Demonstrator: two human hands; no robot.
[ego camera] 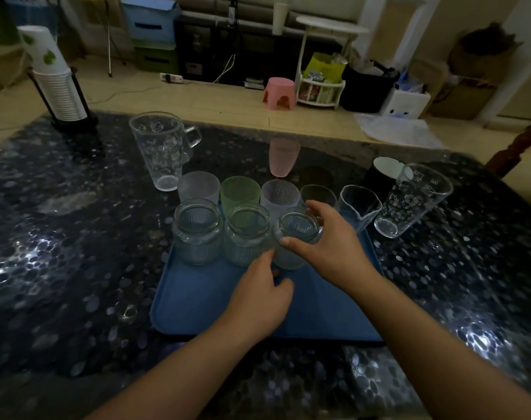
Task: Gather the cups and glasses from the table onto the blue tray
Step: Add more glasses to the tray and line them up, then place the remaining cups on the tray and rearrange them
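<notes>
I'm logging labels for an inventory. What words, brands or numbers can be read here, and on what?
None can be read.
Tall clear glass mug with handle: printed cartoon cat faces, no words.
Tall clear glass tumbler on the right: the same figures.
Frosted white cup: embossed marks, too blurred to read.

Crowded far half of the tray, open near half

The blue tray has bare floor along its near edge and left corner, reachable from the front; both forearms cross that stretch. Its far half is blocked by three ribbed jars standing shoulder to shoulder, with frosted cups packed close behind, leaving no gap between them. The right hand grips the rightmost jar and the left hand touches its base. Off the tray, a tall printed glass and a spouted glass crowd the right rim, while the dark table to the left lies open up to the handled mug.
</notes>
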